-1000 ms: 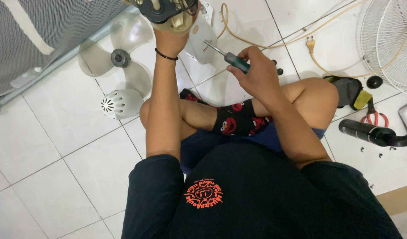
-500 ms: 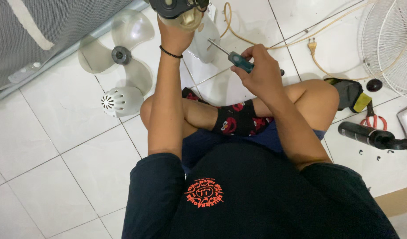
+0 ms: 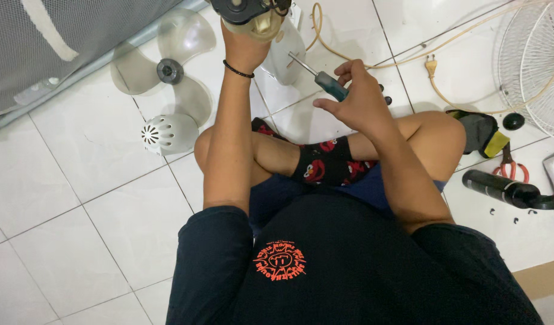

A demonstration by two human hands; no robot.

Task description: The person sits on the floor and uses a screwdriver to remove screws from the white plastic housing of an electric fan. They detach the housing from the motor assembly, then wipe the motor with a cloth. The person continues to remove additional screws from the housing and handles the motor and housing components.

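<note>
I sit cross-legged on a white tiled floor. My left hand [image 3: 248, 45] is raised to the top edge of the view and grips a fan motor [image 3: 248, 13] with a cream body and dark metal top, partly cut off by the frame. My right hand [image 3: 356, 99] holds a screwdriver [image 3: 325, 79] with a blue-green handle. Its metal shaft points up and left toward the motor, with the tip still short of it.
A translucent fan blade [image 3: 165, 66] and a white vented motor cap [image 3: 162, 133] lie on the floor to the left. A cream power cord [image 3: 430, 63], wire fan guard [image 3: 533, 60], red-handled pliers [image 3: 509, 165] and a black cylinder [image 3: 500, 188] lie to the right.
The left hand has lifted the motor a little higher, nearer the top edge. The right hand with the screwdriver has stayed about where it was.
</note>
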